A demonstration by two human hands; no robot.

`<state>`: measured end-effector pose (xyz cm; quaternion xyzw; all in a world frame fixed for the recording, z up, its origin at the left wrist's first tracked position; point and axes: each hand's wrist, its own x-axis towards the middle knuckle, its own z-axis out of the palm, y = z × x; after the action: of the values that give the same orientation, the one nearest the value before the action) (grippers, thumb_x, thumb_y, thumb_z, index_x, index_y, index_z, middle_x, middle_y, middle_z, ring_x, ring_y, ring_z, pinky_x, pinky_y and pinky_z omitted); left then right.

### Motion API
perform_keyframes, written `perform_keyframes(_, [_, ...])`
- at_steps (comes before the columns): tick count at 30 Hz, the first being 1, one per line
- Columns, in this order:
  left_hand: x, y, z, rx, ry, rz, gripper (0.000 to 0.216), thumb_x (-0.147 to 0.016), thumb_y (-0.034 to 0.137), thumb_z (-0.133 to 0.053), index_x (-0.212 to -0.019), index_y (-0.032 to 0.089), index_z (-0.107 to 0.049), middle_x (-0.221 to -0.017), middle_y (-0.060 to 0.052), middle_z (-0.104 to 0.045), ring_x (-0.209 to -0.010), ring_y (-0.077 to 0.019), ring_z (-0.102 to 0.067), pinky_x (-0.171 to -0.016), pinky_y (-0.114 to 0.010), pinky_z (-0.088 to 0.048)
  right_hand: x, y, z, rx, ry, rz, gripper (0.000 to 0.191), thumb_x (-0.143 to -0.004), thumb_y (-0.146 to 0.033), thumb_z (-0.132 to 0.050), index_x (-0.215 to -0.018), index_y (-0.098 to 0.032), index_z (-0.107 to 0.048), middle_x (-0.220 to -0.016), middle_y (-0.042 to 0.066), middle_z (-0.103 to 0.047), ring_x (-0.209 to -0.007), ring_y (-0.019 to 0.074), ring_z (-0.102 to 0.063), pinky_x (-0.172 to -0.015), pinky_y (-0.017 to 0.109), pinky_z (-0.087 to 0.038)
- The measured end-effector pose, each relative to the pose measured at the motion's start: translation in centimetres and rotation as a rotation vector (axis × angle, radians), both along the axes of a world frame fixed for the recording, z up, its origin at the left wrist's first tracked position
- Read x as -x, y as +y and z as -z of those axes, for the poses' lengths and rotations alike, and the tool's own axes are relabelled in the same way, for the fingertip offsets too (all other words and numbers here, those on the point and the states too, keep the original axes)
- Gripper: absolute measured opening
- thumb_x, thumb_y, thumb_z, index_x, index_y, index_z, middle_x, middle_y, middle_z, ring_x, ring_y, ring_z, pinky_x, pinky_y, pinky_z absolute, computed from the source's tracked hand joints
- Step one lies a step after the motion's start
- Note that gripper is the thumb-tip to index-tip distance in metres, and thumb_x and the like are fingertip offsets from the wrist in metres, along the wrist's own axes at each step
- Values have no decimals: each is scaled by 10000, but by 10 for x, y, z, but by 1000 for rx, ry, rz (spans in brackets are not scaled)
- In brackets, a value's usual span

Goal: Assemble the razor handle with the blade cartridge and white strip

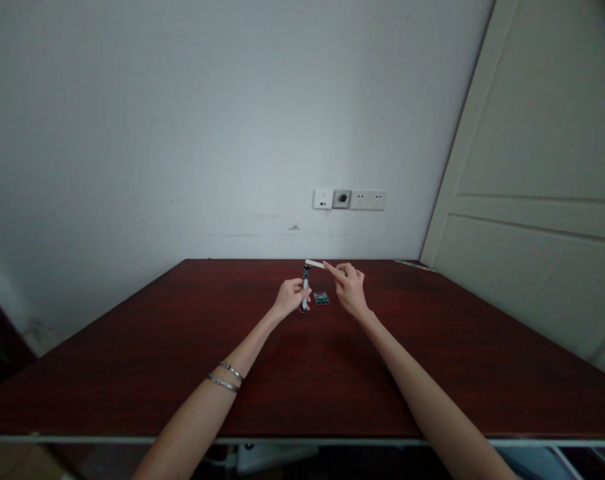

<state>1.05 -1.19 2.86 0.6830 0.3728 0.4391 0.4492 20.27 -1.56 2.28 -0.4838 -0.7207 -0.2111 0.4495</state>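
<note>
My left hand [291, 297] is closed around a slim white and dark razor [305, 283], held nearly upright with its dark head at the top. In my closed right hand [351, 287] is a short white stick [315, 264], with the index finger stretched along it. The stick points left, and its tip is at the razor's head; whether the two touch, I cannot tell. Between my hands, a small clear pack [321, 298] with dark green contents lies on the table.
The dark red wooden table [182, 360] reaches back to a pale wall [222, 133] with a row of sockets [367, 200]. A light panelled door [537, 180] stands along the right. A thin flat strip [415, 265] lies at the table's far right corner.
</note>
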Motion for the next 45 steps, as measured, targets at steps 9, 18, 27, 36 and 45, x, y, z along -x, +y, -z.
perform_keyframes(9, [1, 1, -4, -32, -68, -2, 143, -745, 253, -574, -772, 123, -522, -561, 1, -590, -400, -131, -582, -348, -197, -441, -15, 12, 12, 22, 113, -24, 449, -861, -125, -364, -1233, -333, -502, -936, 36, -501, -877, 157, -489, -812, 321, -286])
perform_keyframes(18, [0, 3, 3, -12, 3, 9, 148, -753, 253, -575, -784, 117, -525, -569, -16, -600, -407, -141, -589, -334, -191, -427, -7, 11, 10, 32, 28, -73, 489, -853, -99, -357, -1259, -347, -472, -953, 44, -496, -886, 161, -479, -821, 329, -284])
perform_keyframes(27, [0, 3, 2, 2, 21, -11, 142, -749, 248, -578, -774, 119, -525, -561, -12, -599, -398, -132, -584, -334, -184, -426, 0, 4, 4, 5, 22, -59, 499, -854, -97, -355, -1267, -358, -458, -976, 48, -488, -909, 169, -468, -830, 338, -283])
perform_keyframes(36, [1, 0, 0, 4, 23, 11, 142, -753, 249, -572, -791, 118, -533, -567, -16, -603, -410, -136, -591, -339, -186, -433, -13, 9, 10, -3, 17, -33, 491, -850, -93, -354, -1251, -346, -482, -960, 48, -486, -880, 163, -471, -815, 333, -288])
perform_keyframes(45, [2, -2, -3, 13, 23, 2, 130, -761, 226, -559, -818, 111, -550, -575, -18, -605, -412, -133, -590, -341, -186, -435, -18, 12, 12, 19, -47, -21, 526, -837, -73, -362, -1276, -350, -447, -962, 51, -485, -882, 166, -466, -793, 329, -309])
